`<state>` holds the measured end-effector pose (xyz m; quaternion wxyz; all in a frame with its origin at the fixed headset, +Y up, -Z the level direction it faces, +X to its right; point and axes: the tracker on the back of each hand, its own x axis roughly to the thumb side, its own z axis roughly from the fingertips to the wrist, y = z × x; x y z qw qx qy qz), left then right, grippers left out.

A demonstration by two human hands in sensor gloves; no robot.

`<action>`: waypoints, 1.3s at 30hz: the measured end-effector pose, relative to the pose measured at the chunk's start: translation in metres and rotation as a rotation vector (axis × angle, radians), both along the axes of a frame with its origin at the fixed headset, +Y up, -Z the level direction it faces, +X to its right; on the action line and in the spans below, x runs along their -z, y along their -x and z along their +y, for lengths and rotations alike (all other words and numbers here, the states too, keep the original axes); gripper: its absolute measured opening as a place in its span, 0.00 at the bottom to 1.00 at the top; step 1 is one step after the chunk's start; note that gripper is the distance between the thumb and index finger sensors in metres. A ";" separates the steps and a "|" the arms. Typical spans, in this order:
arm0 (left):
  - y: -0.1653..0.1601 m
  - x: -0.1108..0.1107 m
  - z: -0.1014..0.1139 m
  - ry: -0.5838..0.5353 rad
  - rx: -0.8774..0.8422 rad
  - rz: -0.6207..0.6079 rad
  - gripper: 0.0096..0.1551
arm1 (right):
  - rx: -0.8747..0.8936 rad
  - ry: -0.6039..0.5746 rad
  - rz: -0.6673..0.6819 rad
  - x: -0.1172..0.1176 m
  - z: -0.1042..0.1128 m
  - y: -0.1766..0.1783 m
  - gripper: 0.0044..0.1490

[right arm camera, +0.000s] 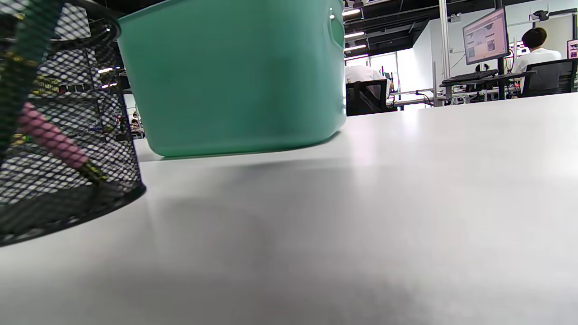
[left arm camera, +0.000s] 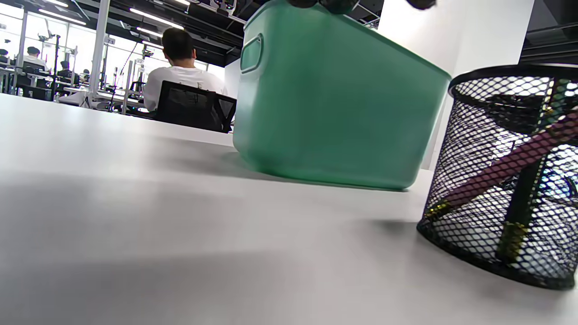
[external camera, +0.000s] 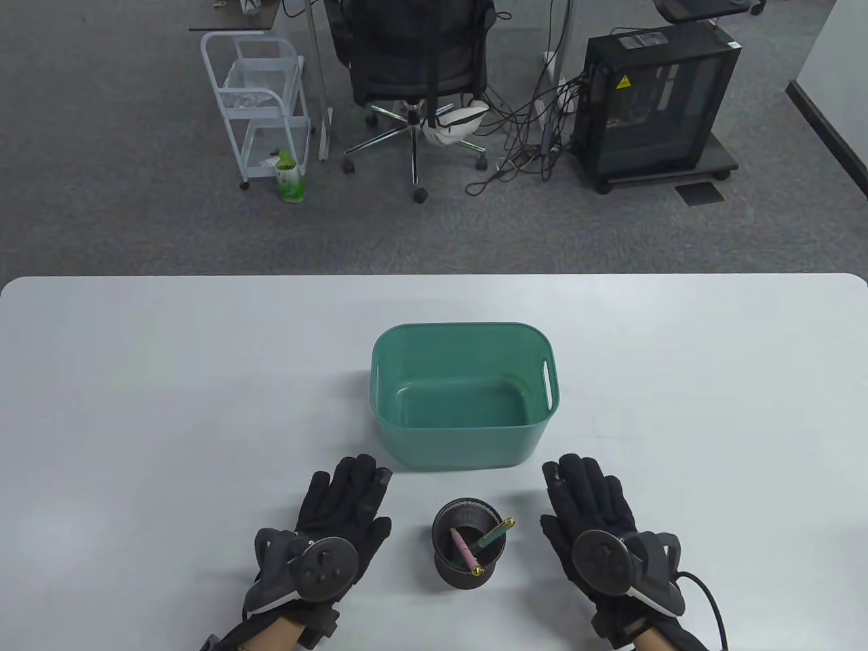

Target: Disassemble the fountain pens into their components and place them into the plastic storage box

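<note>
Both hands are lying flat on the table [external camera: 135, 380], palms down, fingers straight, gripping nothing: left hand [external camera: 339, 515] & right hand [external camera: 590, 515] sitting either side of a black mesh pen cup [external camera: 468, 542]. A pink fountain pen [external camera: 464, 548] & a green fountain pen [external camera: 495, 534] are leaning inside the cup, still whole. The green plastic storage box [external camera: 465, 447] is standing just behind the cup, w/ nothing showing inside.

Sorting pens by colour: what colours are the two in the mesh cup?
Pink pen and green pen, clearest in the table view.
</note>
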<state>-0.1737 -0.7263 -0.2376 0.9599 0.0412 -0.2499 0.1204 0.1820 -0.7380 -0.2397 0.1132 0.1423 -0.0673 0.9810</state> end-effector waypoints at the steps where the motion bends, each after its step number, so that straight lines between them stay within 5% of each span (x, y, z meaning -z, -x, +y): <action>1: 0.000 0.000 0.000 -0.003 0.002 -0.002 0.38 | 0.000 0.000 0.000 0.000 0.000 0.000 0.43; 17: -0.017 -0.014 0.008 -0.078 0.054 -0.080 0.38 | 0.012 0.004 0.012 -0.002 -0.001 0.000 0.43; 39: -0.092 -0.046 0.024 -0.200 0.190 -0.436 0.37 | 0.023 0.018 0.012 -0.004 -0.001 -0.001 0.44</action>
